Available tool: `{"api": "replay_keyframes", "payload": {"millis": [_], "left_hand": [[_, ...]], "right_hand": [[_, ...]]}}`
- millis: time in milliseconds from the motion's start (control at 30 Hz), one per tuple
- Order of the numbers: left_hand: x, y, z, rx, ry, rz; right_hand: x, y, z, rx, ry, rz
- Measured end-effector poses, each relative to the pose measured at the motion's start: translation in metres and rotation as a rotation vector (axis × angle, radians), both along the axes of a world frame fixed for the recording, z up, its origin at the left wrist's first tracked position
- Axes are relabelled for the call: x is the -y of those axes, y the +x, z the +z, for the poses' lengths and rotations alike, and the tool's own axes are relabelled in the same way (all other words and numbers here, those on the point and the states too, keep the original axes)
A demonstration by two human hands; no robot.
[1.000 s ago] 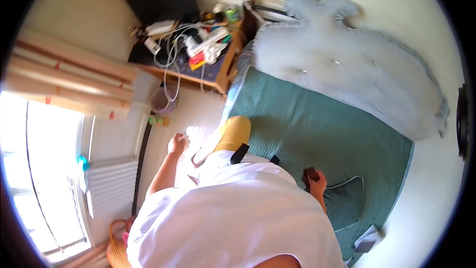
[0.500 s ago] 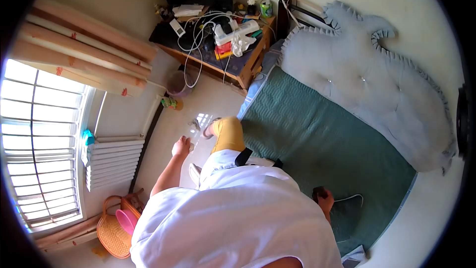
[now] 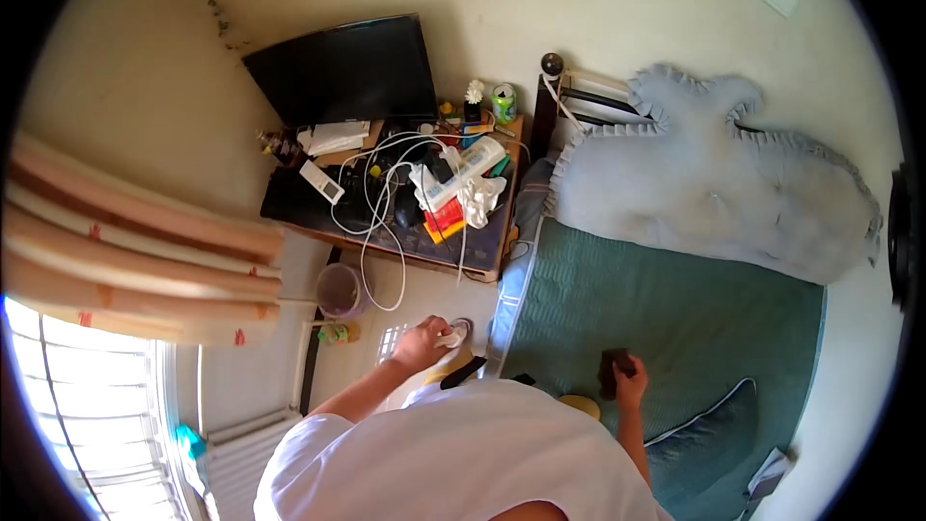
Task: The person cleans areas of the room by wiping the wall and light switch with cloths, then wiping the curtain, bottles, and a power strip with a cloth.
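My left hand [image 3: 420, 345] is closed on a small crumpled white thing [image 3: 450, 336], probably tissue, above the floor between the desk and the bed. On the right, my right hand [image 3: 631, 383] grips a dark brown object [image 3: 612, 373], held over the green bed cover [image 3: 666, 318]. What exactly the brown object is cannot be made out. A dark green pillow [image 3: 709, 439] lies on the bed just beyond my right forearm.
A desk [image 3: 490, 256] bears a monitor [image 3: 347, 72], tangled white cables, a power strip [image 3: 461, 174], a remote [image 3: 321, 182] and a green can [image 3: 503, 103]. Below are a bin [image 3: 340, 290] and a bottle [image 3: 335, 334]. A padded grey headboard [image 3: 704, 178] backs the bed.
The view has shifted closer to the desk. My left hand has moved forward and right towards the desk, still holding the white thing. My right hand still holds the brown object.
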State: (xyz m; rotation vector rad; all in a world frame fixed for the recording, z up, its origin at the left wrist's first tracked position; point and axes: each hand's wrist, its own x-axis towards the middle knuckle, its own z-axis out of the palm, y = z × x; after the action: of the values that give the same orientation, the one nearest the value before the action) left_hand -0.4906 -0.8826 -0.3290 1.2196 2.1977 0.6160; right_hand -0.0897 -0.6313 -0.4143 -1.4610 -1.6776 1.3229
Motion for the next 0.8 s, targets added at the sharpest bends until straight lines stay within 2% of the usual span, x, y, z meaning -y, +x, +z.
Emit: {"api": "replay_keyframes", "payload": {"millis": [100, 200, 267, 300, 367, 467, 533, 567, 800], "left_hand": [[-0.005, -0.032, -0.001, -0.015, 0.168, 0.013], [0.001, -0.059, 0.019, 0.078, 0.121, 0.111], [0.017, -0.071, 0.017, 0.052, 0.145, 0.104], [0.025, -0.077, 0.013, 0.115, 0.150, 0.146], [0.038, -0.089, -0.001, 0.209, 0.125, 0.210], [0.049, -0.101, -0.016, 0.348, 0.243, 0.251], [0.054, -0.113, -0.017, 0.386, 0.212, 0.236], [0.058, -0.118, -0.017, 0.398, 0.225, 0.252], [0.074, -0.142, 0.009, 0.515, 0.229, 0.251]], "right_hand": [[0.049, -0.077, 0.014, -0.010, -0.015, 0.007], [0.076, -0.142, 0.020, -0.124, -0.139, 0.043], [0.080, -0.178, 0.041, -0.112, -0.175, 0.102], [0.076, -0.201, 0.053, -0.118, -0.208, 0.182], [0.074, -0.249, 0.077, -0.136, -0.185, 0.176], [0.073, -0.287, 0.063, -0.184, -0.200, 0.176], [0.076, -0.317, 0.069, -0.358, -0.270, 0.191], [0.077, -0.324, 0.064, -0.341, -0.270, 0.202], [0.084, -0.375, 0.107, -0.399, -0.341, 0.292]]}}
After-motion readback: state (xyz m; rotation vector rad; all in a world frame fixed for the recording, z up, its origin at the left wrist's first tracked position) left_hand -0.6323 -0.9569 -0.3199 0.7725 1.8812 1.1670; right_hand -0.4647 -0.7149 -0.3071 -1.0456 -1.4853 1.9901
